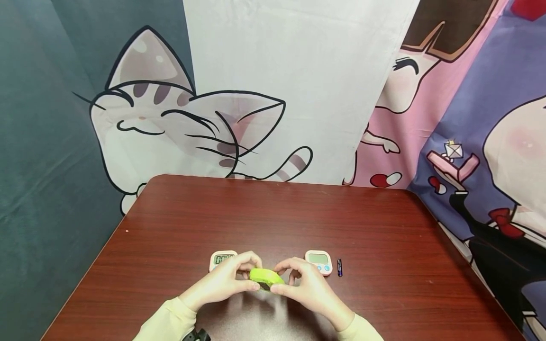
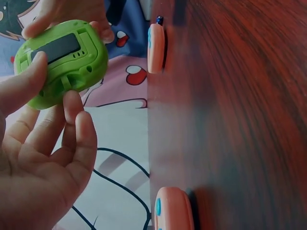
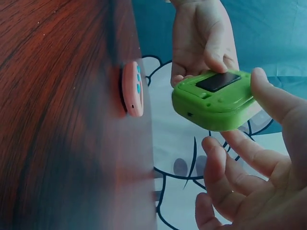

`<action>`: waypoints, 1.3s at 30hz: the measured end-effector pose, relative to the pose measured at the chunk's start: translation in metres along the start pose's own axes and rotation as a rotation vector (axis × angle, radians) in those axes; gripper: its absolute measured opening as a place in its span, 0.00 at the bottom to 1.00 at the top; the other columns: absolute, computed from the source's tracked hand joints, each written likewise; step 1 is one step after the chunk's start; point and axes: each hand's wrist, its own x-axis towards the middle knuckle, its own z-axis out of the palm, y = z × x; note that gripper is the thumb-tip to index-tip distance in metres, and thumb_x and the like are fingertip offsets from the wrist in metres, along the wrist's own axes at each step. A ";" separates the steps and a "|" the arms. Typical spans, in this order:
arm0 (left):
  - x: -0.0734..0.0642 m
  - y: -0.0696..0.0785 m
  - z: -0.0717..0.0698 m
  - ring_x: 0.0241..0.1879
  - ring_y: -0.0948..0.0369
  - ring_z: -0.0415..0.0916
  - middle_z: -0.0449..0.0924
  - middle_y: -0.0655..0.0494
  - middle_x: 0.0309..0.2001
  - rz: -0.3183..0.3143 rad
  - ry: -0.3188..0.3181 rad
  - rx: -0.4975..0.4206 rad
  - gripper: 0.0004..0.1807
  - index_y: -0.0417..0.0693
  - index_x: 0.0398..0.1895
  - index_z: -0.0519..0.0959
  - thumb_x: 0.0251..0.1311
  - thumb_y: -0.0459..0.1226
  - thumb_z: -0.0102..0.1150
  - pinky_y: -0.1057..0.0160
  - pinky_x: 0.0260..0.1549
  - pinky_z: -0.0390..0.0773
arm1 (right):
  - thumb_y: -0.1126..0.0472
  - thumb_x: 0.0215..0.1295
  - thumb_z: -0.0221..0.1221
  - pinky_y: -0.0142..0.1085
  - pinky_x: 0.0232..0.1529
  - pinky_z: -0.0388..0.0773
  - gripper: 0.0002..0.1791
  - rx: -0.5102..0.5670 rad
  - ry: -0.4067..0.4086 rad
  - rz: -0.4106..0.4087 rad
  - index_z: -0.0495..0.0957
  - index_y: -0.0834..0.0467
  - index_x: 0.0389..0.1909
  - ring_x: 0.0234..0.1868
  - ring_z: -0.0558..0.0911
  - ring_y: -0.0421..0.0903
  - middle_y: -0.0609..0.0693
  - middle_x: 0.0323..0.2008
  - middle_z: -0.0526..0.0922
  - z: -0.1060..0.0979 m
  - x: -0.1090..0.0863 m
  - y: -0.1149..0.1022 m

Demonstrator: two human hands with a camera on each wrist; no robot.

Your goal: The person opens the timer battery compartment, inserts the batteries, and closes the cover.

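"While both hands meet near the front of the table (image 1: 273, 218), what sits between them?"

"1 lime-green rounded device (image 1: 262, 274), held up off the wood. A black rectangular panel (image 2: 58, 47) shows on its face in both wrist views."

"How is it gripped?"

"The left hand (image 1: 228, 280) pinches 1 end, its thumb at the panel and its fingers around the underside. The right hand (image 1: 310, 287) pinches the opposite end, thumb on the near edge, with some of its fingers loosely bent below, clear of the casing."

"And around them?"

"2 pale gadgets with small screens. The left gadget (image 1: 222, 256) lies just beyond the left hand, which hides part of it; dark digits show on its display, though I can't read them all. The right gadget (image 1: 318, 262) lies just beyond the right hand, blue buttons below a screen."

"Anything farther out?"

"1 small dark cylinder (image 1: 339, 267) beside the right gadget, and behind the table a cloth with a smiling cat drawing (image 1: 149, 111)."
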 end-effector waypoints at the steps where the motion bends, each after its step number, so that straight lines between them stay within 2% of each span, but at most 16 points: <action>1: 0.000 0.000 0.000 0.37 0.70 0.77 0.84 0.56 0.36 0.011 0.000 0.005 0.15 0.48 0.41 0.71 0.54 0.35 0.66 0.66 0.40 0.76 | 0.51 0.50 0.70 0.29 0.27 0.72 0.17 -0.002 -0.004 0.008 0.81 0.52 0.40 0.25 0.73 0.32 0.44 0.36 0.82 0.000 0.000 0.000; 5: -0.002 -0.002 -0.002 0.44 0.66 0.80 0.84 0.53 0.42 0.056 -0.006 -0.020 0.15 0.48 0.39 0.69 0.53 0.30 0.65 0.63 0.45 0.77 | 0.51 0.51 0.70 0.31 0.32 0.74 0.22 0.026 -0.040 0.013 0.81 0.58 0.45 0.28 0.76 0.33 0.51 0.41 0.84 -0.002 0.000 0.002; 8: -0.002 -0.002 -0.002 0.46 0.65 0.80 0.84 0.52 0.46 0.076 -0.006 -0.033 0.15 0.48 0.39 0.69 0.54 0.30 0.65 0.63 0.46 0.76 | 0.52 0.53 0.69 0.32 0.35 0.74 0.23 0.065 -0.075 0.016 0.80 0.59 0.48 0.29 0.77 0.33 0.55 0.43 0.83 -0.003 0.001 0.003; 13: -0.002 -0.001 -0.004 0.47 0.65 0.79 0.83 0.52 0.46 0.086 -0.010 -0.048 0.14 0.47 0.40 0.69 0.54 0.31 0.64 0.65 0.46 0.75 | 0.59 0.56 0.67 0.32 0.37 0.74 0.25 0.190 -0.164 0.015 0.76 0.64 0.54 0.32 0.80 0.35 0.59 0.47 0.82 -0.007 0.003 0.005; 17: -0.002 -0.001 -0.005 0.48 0.65 0.78 0.84 0.51 0.46 0.101 -0.023 -0.067 0.15 0.46 0.40 0.69 0.54 0.30 0.64 0.65 0.45 0.75 | 0.57 0.61 0.63 0.31 0.39 0.75 0.29 0.301 -0.254 0.000 0.71 0.69 0.58 0.37 0.82 0.38 0.63 0.50 0.80 -0.008 0.004 0.010; 20: -0.002 0.000 -0.005 0.48 0.65 0.78 0.84 0.50 0.45 0.113 -0.030 -0.092 0.15 0.45 0.40 0.68 0.54 0.30 0.64 0.66 0.45 0.73 | 0.50 0.63 0.60 0.32 0.42 0.76 0.32 0.342 -0.301 -0.005 0.69 0.69 0.60 0.42 0.82 0.39 0.63 0.52 0.79 -0.008 0.004 0.014; 25: -0.001 0.000 -0.004 0.51 0.59 0.78 0.83 0.45 0.47 0.150 -0.050 -0.140 0.14 0.43 0.40 0.68 0.55 0.30 0.64 0.68 0.55 0.68 | 0.45 0.64 0.58 0.33 0.49 0.75 0.33 0.346 -0.336 -0.024 0.70 0.66 0.61 0.48 0.81 0.42 0.60 0.53 0.80 -0.009 0.005 0.015; 28: -0.001 0.001 -0.004 0.53 0.57 0.77 0.82 0.46 0.49 0.150 -0.054 -0.149 0.14 0.43 0.39 0.68 0.55 0.29 0.63 0.68 0.56 0.67 | 0.47 0.65 0.58 0.34 0.50 0.75 0.30 0.354 -0.349 -0.033 0.71 0.64 0.61 0.48 0.81 0.42 0.58 0.52 0.80 -0.009 0.005 0.014; 34: -0.001 0.002 -0.003 0.52 0.58 0.78 0.82 0.46 0.49 0.150 -0.048 -0.139 0.14 0.43 0.40 0.68 0.56 0.32 0.64 0.68 0.54 0.68 | 0.58 0.64 0.60 0.34 0.52 0.73 0.27 0.365 -0.387 -0.092 0.70 0.61 0.63 0.50 0.80 0.41 0.55 0.56 0.79 -0.012 0.006 0.011; 39: -0.001 0.003 -0.003 0.51 0.59 0.78 0.82 0.47 0.48 0.159 -0.044 -0.117 0.14 0.44 0.40 0.68 0.55 0.31 0.64 0.67 0.55 0.68 | 0.56 0.65 0.59 0.34 0.52 0.73 0.27 0.384 -0.394 -0.098 0.70 0.61 0.63 0.50 0.80 0.41 0.54 0.57 0.78 -0.013 0.006 0.010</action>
